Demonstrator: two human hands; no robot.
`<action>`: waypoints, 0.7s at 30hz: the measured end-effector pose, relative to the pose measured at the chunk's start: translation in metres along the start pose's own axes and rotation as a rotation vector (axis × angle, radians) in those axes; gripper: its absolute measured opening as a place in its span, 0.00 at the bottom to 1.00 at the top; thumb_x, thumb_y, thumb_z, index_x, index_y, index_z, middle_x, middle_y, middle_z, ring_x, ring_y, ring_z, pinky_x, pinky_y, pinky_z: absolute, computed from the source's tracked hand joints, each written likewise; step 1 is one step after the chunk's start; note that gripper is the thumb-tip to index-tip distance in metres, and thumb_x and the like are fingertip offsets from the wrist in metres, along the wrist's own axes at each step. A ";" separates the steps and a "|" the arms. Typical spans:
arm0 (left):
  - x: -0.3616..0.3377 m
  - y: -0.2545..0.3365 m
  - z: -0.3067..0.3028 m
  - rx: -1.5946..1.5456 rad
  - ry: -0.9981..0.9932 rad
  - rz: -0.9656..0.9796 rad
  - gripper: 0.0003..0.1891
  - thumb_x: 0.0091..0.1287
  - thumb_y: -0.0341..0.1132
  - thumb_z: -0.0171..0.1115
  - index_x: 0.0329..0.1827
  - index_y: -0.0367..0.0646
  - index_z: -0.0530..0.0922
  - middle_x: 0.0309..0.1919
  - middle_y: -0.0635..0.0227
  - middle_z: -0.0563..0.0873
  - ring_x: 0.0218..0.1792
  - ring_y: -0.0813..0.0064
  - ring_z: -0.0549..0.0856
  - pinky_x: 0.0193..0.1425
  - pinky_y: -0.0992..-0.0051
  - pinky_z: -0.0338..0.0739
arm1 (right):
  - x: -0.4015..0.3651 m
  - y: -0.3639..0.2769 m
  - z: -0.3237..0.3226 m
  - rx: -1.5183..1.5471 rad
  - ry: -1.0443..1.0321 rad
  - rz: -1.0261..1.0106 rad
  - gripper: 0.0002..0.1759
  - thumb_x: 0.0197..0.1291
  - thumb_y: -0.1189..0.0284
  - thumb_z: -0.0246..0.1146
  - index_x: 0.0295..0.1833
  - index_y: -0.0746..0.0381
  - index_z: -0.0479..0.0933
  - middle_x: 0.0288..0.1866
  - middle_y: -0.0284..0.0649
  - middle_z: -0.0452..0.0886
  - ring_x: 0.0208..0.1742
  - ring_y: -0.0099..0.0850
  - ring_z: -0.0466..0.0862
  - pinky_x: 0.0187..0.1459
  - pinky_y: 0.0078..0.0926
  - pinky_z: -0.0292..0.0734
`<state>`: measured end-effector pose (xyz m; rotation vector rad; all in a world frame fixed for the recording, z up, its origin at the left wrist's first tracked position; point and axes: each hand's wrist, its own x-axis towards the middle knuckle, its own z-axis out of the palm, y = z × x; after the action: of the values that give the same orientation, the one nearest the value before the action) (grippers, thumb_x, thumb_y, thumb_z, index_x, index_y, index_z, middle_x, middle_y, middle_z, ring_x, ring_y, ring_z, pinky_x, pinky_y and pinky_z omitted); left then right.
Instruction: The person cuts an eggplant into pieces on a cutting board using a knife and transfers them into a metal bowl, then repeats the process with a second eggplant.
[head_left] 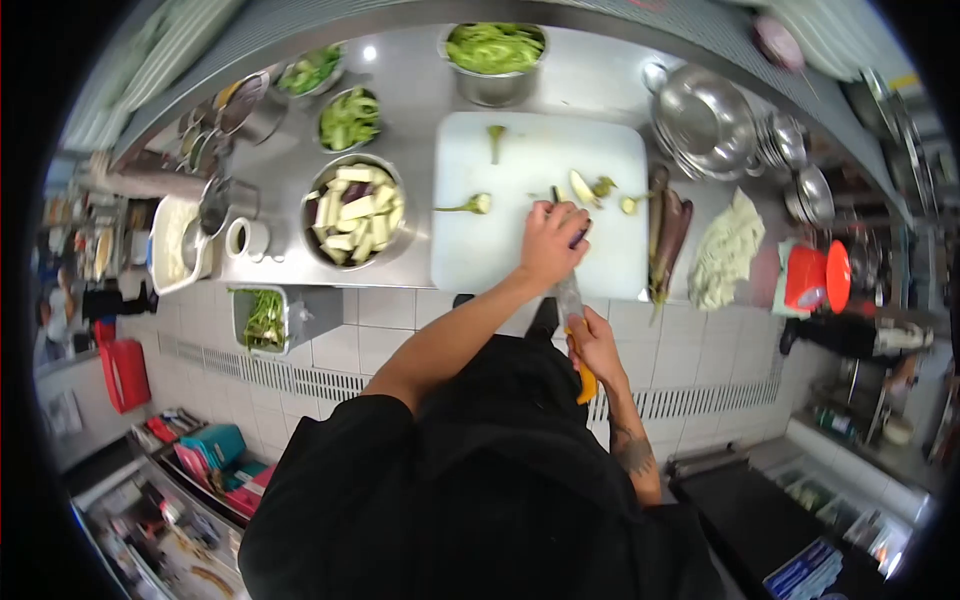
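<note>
On the white cutting board (pixel 480 245), my left hand (pixel 553 243) is closed over a dark purple eggplant piece (pixel 578 238), mostly hidden under the fingers. My right hand (pixel 596 348) grips the yellow handle of a knife (pixel 585 383) at the board's front edge, its blade pointing up toward my left hand. Green eggplant stem ends (pixel 480 204) and pale cut scraps (pixel 582 187) lie about the board. Whole long eggplants (pixel 672 240) rest along its right side. Left of the board is a metal bowl (pixel 398 235) of pale eggplant sticks (pixel 355 210).
Behind the board is a pot (pixel 497 88) of green strips. Steel bowls (pixel 705 122), a crumpled cloth (pixel 727 250) and a red container (pixel 805 277) stand to the right. A grey bin (pixel 318 318) with green trimmings is below the counter's left edge. Other people stand at both far sides.
</note>
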<state>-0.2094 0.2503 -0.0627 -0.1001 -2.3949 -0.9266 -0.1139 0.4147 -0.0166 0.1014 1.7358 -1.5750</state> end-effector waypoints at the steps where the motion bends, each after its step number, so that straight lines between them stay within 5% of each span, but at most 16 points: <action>1: 0.006 -0.001 -0.014 -0.007 0.035 0.017 0.22 0.50 0.34 0.73 0.52 0.51 0.83 0.54 0.70 0.81 0.54 0.54 0.74 0.58 0.54 0.73 | -0.003 -0.011 0.008 -0.007 0.025 0.014 0.10 0.79 0.68 0.52 0.43 0.62 0.71 0.21 0.33 0.71 0.12 0.22 0.70 0.14 0.23 0.66; 6: 0.040 -0.020 -0.118 0.070 0.221 0.030 0.21 0.50 0.32 0.71 0.49 0.49 0.82 0.51 0.68 0.84 0.53 0.57 0.76 0.61 0.57 0.69 | 0.001 -0.075 0.063 -0.155 -0.035 -0.070 0.11 0.78 0.68 0.54 0.42 0.64 0.71 0.19 0.33 0.70 0.12 0.20 0.70 0.13 0.24 0.64; 10: 0.039 -0.078 -0.202 0.196 0.367 -0.109 0.20 0.52 0.33 0.67 0.51 0.45 0.82 0.50 0.63 0.84 0.51 0.57 0.78 0.62 0.58 0.68 | 0.027 -0.132 0.114 -0.648 -0.164 -0.215 0.13 0.75 0.64 0.55 0.46 0.65 0.73 0.23 0.53 0.82 0.22 0.53 0.82 0.27 0.46 0.76; 13: 0.009 -0.138 -0.233 0.283 0.215 -0.234 0.20 0.60 0.36 0.67 0.57 0.48 0.84 0.56 0.61 0.84 0.58 0.53 0.74 0.65 0.54 0.67 | 0.034 -0.131 0.118 -0.946 -0.053 -0.368 0.15 0.74 0.62 0.56 0.47 0.65 0.73 0.29 0.60 0.83 0.31 0.64 0.81 0.35 0.52 0.76; 18: -0.004 -0.138 -0.282 0.480 -0.068 -0.049 0.23 0.65 0.44 0.68 0.64 0.51 0.83 0.65 0.59 0.80 0.67 0.49 0.71 0.70 0.48 0.63 | 0.004 -0.108 0.059 -0.692 0.033 -0.223 0.14 0.74 0.65 0.57 0.42 0.68 0.71 0.26 0.57 0.82 0.26 0.56 0.83 0.31 0.48 0.77; 21: 0.011 -0.144 -0.309 0.524 -0.223 -0.054 0.31 0.68 0.54 0.64 0.73 0.53 0.75 0.77 0.53 0.66 0.75 0.42 0.64 0.75 0.42 0.57 | -0.020 -0.091 0.029 -0.555 0.218 -0.079 0.14 0.74 0.67 0.57 0.39 0.68 0.69 0.21 0.52 0.79 0.20 0.45 0.82 0.26 0.44 0.77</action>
<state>-0.1086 -0.0581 0.0434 0.0641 -2.7784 -0.2948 -0.1350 0.3770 0.0706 -0.0752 2.3120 -1.1121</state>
